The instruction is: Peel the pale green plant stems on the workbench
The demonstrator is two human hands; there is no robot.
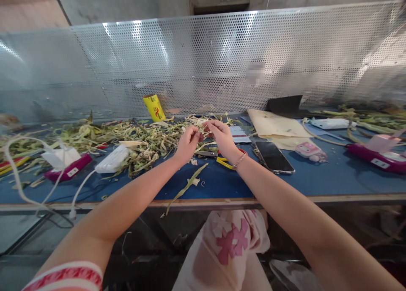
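Note:
Above the blue table [222, 185], my left hand [188, 142] and my right hand [222, 138] meet fingertip to fingertip. Both are closed in a pinch on pale, dry plant strands [205, 132]; the exact shape of the piece is partly hidden by the fingers. Just under my right wrist lies a pair of scissors with yellow and red handles [226, 163]. A heap of dried plant trimmings [152, 143] spreads to the left of my hands and behind them. One long flat leaf [187, 184] lies nearer the table's front edge.
To the right are a phone [274, 157], a brown paper sheet [277, 124], a pink case [309, 150] and a purple power strip [377, 157]. On the left, a white charger [112, 159] trails cables near another purple strip [68, 167]. A yellow tube [154, 108] stands by the perforated metal screen [215, 62].

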